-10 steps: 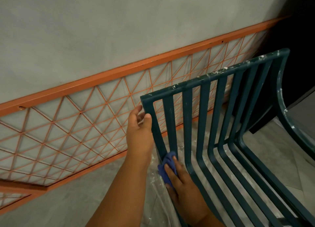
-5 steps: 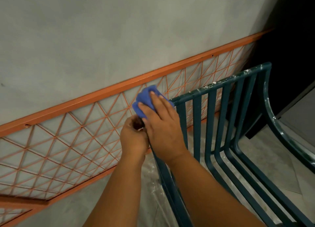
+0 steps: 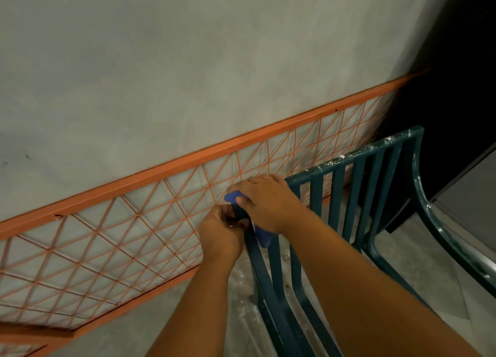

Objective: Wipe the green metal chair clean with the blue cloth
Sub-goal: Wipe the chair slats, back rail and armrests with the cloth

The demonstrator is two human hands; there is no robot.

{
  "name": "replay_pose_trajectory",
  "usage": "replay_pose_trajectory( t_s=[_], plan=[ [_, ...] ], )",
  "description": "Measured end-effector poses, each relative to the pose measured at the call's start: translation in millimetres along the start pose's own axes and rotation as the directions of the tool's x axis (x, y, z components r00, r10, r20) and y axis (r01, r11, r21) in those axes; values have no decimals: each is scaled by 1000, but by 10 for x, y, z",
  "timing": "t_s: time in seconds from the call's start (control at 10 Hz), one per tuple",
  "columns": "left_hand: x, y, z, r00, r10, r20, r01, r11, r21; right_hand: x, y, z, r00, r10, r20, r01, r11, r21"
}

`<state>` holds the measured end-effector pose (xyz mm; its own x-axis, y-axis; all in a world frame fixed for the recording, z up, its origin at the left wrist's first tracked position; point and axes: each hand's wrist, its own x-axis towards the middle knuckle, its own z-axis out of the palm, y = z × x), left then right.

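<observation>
The right hand (image 3: 268, 201) is clamped over the top corner of the chair (image 3: 357, 195), fingers curled around the end of the top rail with the cloth (image 3: 261, 233) bunched underneath; blue shows at the thumb side and hangs down below the palm against the outermost slat. The left hand (image 3: 222, 230) sits just beside it, touching, fingers pinched together on the chair's outer upright just below that corner. The chair is dark green, slatted, its back facing the camera's left, and white flecks dot the top rail and the curved armrest on the right. Behind the hands runs an orange grille (image 3: 120, 222) of crossed wires, leaning along the grey wall (image 3: 188, 61). Crinkled clear plastic (image 3: 241, 289) lies on the floor beneath the chair. Both forearms reach in from the bottom edge, the right one crossing over the seat slats.
</observation>
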<state>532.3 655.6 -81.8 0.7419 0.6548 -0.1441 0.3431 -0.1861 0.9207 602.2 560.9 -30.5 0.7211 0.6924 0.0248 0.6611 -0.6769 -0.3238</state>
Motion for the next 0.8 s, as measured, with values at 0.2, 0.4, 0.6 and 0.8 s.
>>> replay_pose_trajectory(
  t_s=[0.2,0.4,0.6,0.8],
  plan=[
    [19,-41,-32,997,-29,67,31,999,-33,410,-93,-141,918,305,254,-264,947,-181],
    [57,-135,-7,998,-59,11,60,994,-91,187,-219,132,995,52,-90,-67,983,-169],
    [-23,-3,-15,999,30,-32,-30,1000,-8,-122,-51,601,885,-99,-455,132,990,42],
    [-42,-128,-51,996,92,12,-90,993,-76,-251,6,778,875,-78,-478,137,987,89]
  ],
)
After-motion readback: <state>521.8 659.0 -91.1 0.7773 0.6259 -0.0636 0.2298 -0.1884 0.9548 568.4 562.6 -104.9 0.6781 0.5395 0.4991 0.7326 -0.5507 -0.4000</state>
